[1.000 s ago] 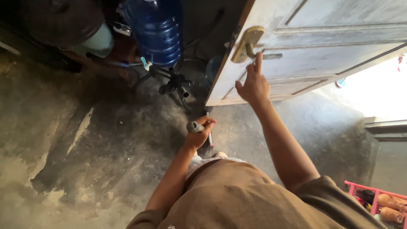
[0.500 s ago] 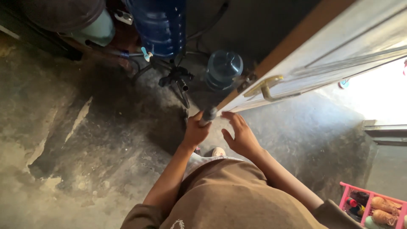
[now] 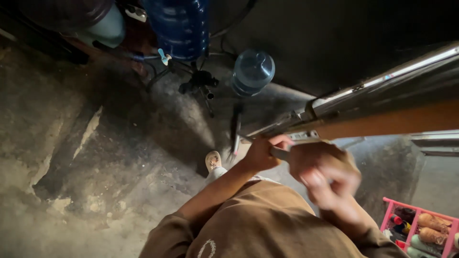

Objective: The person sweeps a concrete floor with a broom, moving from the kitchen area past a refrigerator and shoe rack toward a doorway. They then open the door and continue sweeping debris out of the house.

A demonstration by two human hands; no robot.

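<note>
At the door (image 3: pixel 382 112), my left hand (image 3: pixel 260 153) keeps a closed grip on a small tool (image 3: pixel 279 153) by the door's edge; my right hand (image 3: pixel 325 174), blurred, hangs beside it, grip unclear. Next, I judge, the tool meets the lock.

a rough, stained concrete floor (image 3: pixel 95 157) lies dim, with pale worn patches. two blue water jugs (image 3: pixel 252 71) stand by a dark wall (image 3: pixel 334 43). daylight shows at the right, above a pink rack (image 3: pixel 420 229) of what may be shoes.
</note>
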